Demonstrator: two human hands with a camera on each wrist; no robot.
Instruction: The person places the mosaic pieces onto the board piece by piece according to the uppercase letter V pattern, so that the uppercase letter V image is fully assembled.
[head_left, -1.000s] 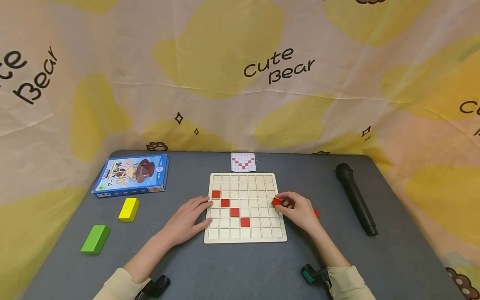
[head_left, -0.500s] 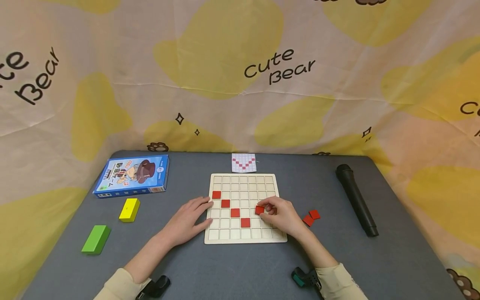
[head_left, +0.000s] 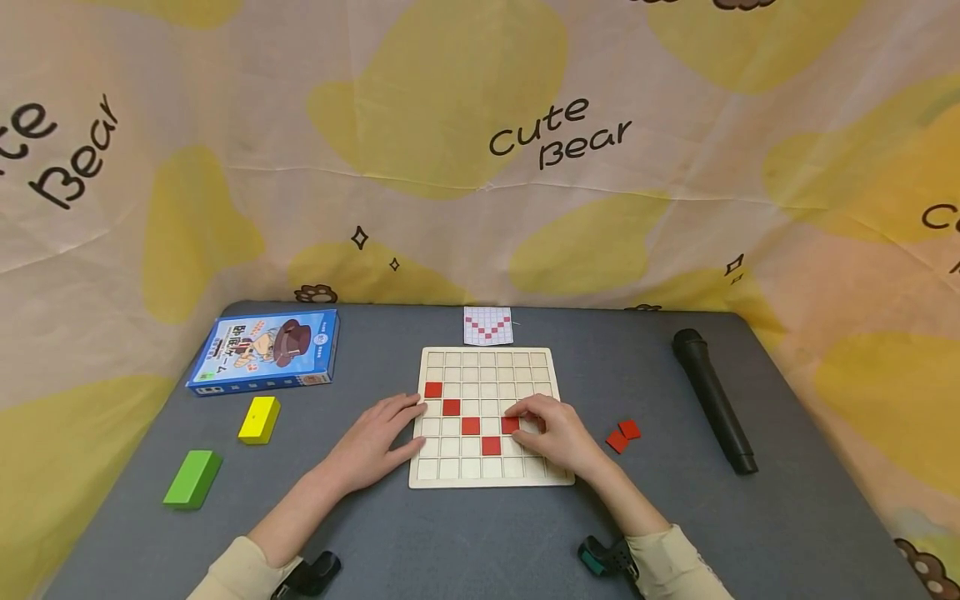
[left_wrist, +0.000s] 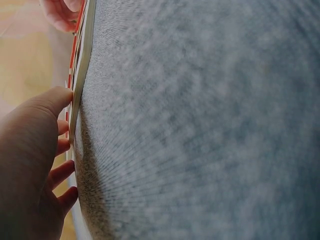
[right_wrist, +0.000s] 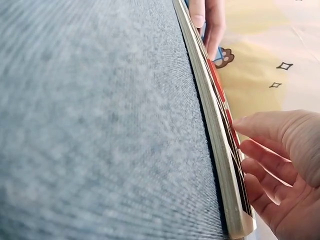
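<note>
A pale wooden grid board (head_left: 487, 367) lies on the grey table (head_left: 487, 533). Red tiles (head_left: 451, 407) run diagonally down from its left side to a lowest one (head_left: 491, 446). My right hand (head_left: 521, 425) is curled over the board, its fingertips pinching a red tile (head_left: 510, 425) that sits in the cell up and right of the lowest tile. My left hand (head_left: 397, 421) rests flat against the board's left edge, holding nothing. The left wrist view shows the left hand (left_wrist: 30, 160) beside the board's edge (left_wrist: 80, 90). The right hand (right_wrist: 280, 165) hovers over the board (right_wrist: 215, 130).
Two loose red tiles (head_left: 622, 435) lie right of the board. A black microphone (head_left: 712, 400) lies further right. A pattern card (head_left: 487, 325) sits behind the board. At left are a blue box (head_left: 262, 350), a yellow block (head_left: 258, 419) and a green block (head_left: 192, 478).
My right hand carried a red tile leftward from the board's right edge and lowered it to a cell near the middle. The two loose tiles came into view. The left hand stayed still.
</note>
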